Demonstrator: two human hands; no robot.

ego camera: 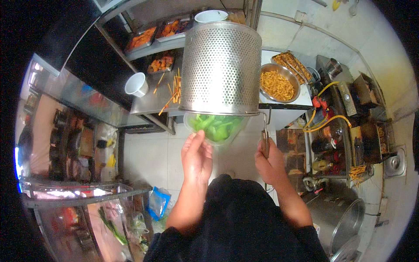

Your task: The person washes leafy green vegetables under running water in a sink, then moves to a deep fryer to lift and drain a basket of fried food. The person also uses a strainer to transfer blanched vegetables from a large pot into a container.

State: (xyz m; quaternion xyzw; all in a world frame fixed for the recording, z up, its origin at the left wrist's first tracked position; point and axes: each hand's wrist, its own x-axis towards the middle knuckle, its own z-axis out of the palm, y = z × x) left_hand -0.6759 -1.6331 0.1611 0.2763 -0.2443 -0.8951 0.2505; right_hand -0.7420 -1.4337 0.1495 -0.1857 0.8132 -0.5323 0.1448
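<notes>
A perforated stainless-steel strainer basket (222, 68) is tipped over, its rimmed end towards me. My right hand (270, 163) grips its handle (265, 144). Under the rim, my left hand (198, 157) holds a clear plastic bowl (217, 142) by its near left edge, thumb on top. Bright green vegetable pieces (216, 127) fill what shows of the bowl. The basket hides the bowl's far side, and its own inside is out of sight.
A steel bowl of brown food pieces (277, 83) stands on the right counter. Skewers (175, 90) and a white tub (136, 84) are on the steel table at left. Yellow hoses (330, 119) run along the right. A large metal pot (337, 219) stands low at right.
</notes>
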